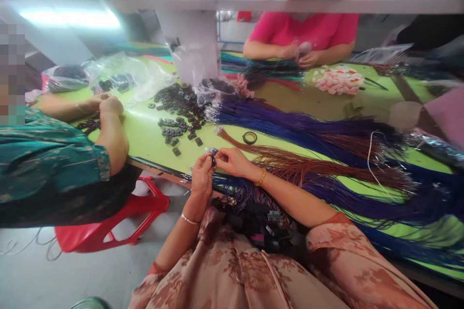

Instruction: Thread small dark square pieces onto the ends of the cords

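My left hand (203, 170) is closed on a small black connector housing (213, 160) above the table's front edge. Close against it, my right hand (232, 160) pinches at the housing's right side; whatever lies between its fingertips is too small to make out. Brown wires (275, 157) with metal-tipped ends lie just beyond my right hand. Behind those run bundles of blue and purple wires (290, 123). A pile of black connector housings (181, 111) is spread ahead of my left hand. More dark housings with wires (257, 222) rest in my lap.
A tape roll (250, 138) lies on the green table (141, 130). At left a co-worker in a teal top (54, 154) sits by a red stool (119, 212). Across, a person in pink (304, 34) works near pink and white pieces (339, 80). A shelf (326, 6) spans above.
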Motion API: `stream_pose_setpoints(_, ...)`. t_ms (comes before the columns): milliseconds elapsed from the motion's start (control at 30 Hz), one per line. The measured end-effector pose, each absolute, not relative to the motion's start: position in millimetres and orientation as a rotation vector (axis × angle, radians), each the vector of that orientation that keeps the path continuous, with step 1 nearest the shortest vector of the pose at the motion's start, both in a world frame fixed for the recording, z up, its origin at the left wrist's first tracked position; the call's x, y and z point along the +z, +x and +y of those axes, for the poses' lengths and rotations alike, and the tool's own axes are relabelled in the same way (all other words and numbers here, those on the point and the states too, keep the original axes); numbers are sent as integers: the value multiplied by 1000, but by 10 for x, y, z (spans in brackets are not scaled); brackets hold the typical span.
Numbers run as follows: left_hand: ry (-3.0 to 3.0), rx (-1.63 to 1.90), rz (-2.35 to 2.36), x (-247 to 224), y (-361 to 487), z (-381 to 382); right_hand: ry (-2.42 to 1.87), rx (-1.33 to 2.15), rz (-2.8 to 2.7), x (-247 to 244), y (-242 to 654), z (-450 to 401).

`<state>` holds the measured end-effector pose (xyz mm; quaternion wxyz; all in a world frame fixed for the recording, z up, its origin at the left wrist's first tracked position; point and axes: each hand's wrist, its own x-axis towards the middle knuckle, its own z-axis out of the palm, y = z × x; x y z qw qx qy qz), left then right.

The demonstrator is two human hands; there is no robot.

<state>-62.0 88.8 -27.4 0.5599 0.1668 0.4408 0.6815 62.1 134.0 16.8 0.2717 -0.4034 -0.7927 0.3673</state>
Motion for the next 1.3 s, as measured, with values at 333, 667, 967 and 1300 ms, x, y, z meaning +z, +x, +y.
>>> stream_pose_setpoints(333, 386, 1565, 1024, -253, -605, 918, -1150, 890, -2260, 217, 707, 1602)
stream_pose_setpoints(667, 396, 1536, 943, -309, -612, 960, -1797, 360, -2471, 151, 695, 2065)
stream_pose_setpoints(967, 389, 1527, 932, -325, -618, 957, -1644, 437, -2377, 206, 756, 2069)
stream_pose_setpoints(1300, 374, 1524, 922, -300, -632, 924, -1101, 886, -2054, 300, 458, 1994)
